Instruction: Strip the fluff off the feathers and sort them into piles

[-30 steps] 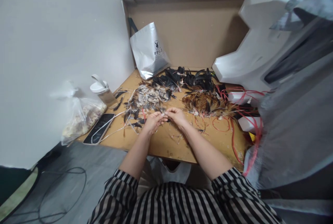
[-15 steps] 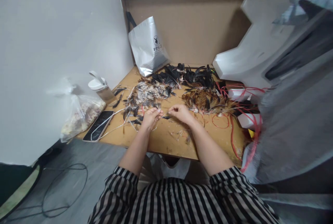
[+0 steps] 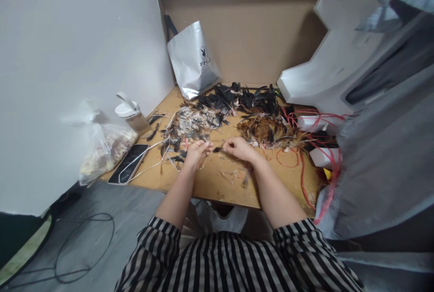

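Observation:
My left hand (image 3: 197, 152) and my right hand (image 3: 238, 147) meet over the wooden table (image 3: 217, 183), fingertips pinched on a small dark feather (image 3: 217, 149) stretched between them. Just behind my left hand lies a pile of grey-white speckled feathers (image 3: 193, 124). A brown-gold feather pile (image 3: 266, 131) lies behind my right hand. A heap of black feathers (image 3: 240, 97) sits further back. Loose feather scraps (image 3: 233, 175) lie on the table in front of my hands.
A phone (image 3: 129, 163) with a white cable, a lidded bottle (image 3: 133, 117) and a clear plastic bag (image 3: 103, 147) stand at the left. A silver bag (image 3: 193, 61) leans on the cardboard back wall. Red strings (image 3: 301, 165) and white foam blocks (image 3: 325, 79) crowd the right.
The camera tilted slightly after the first frame. My hands drew a little apart, and the dark feather now shows between the fingertips.

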A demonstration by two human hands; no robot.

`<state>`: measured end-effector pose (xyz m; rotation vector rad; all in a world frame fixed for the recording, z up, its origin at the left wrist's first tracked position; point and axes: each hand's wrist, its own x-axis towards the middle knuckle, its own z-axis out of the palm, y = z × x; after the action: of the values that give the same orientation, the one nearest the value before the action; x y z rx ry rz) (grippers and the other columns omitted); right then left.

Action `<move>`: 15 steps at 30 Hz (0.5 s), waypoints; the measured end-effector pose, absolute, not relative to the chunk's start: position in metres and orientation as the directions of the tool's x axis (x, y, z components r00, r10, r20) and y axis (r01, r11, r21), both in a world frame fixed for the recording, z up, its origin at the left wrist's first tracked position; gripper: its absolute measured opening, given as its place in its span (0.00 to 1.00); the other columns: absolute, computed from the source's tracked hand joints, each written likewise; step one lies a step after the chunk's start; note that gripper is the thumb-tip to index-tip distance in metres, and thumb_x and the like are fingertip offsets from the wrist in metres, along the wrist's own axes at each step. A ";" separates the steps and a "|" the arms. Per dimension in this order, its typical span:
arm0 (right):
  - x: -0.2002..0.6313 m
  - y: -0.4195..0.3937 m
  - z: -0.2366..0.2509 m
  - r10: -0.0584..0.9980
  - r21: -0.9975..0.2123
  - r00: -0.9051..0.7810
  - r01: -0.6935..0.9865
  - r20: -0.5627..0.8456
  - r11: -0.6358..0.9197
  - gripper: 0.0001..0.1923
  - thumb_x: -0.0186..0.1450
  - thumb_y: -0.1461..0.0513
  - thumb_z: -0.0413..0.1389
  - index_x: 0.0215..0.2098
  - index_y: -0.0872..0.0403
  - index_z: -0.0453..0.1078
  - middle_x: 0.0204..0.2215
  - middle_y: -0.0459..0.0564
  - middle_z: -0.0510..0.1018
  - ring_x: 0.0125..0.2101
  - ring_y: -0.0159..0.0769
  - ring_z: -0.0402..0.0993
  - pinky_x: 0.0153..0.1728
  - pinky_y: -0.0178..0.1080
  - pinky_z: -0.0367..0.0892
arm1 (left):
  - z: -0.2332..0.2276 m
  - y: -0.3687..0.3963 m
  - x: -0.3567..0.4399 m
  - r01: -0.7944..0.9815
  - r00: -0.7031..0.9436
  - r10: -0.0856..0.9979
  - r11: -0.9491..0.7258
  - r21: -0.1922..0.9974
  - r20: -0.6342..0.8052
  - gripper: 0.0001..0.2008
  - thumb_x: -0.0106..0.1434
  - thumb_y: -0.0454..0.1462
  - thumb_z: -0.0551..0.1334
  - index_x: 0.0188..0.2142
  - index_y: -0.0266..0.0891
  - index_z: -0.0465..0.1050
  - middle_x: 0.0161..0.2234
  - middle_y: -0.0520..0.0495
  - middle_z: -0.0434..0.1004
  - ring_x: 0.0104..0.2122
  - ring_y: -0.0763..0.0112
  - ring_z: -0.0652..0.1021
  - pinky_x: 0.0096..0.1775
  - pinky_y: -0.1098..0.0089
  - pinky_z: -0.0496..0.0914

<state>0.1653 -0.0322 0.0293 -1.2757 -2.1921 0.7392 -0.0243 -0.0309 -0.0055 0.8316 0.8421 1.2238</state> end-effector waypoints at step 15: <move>0.177 -0.036 0.045 0.877 -0.989 -0.479 0.105 0.039 0.102 0.12 0.48 0.57 0.58 0.26 0.58 0.70 0.22 0.43 0.71 0.23 0.26 0.62 0.29 0.31 0.55 | 0.001 -0.037 -0.023 -0.402 0.264 0.961 0.188 0.896 -0.083 0.12 0.46 0.37 0.65 0.25 0.33 0.63 0.36 0.43 0.74 0.26 0.79 0.74 0.25 0.80 0.64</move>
<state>0.1775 -0.0359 0.0452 -0.9705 -1.7021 1.4427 -0.0231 -0.0372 0.0012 0.8960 0.7821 1.1107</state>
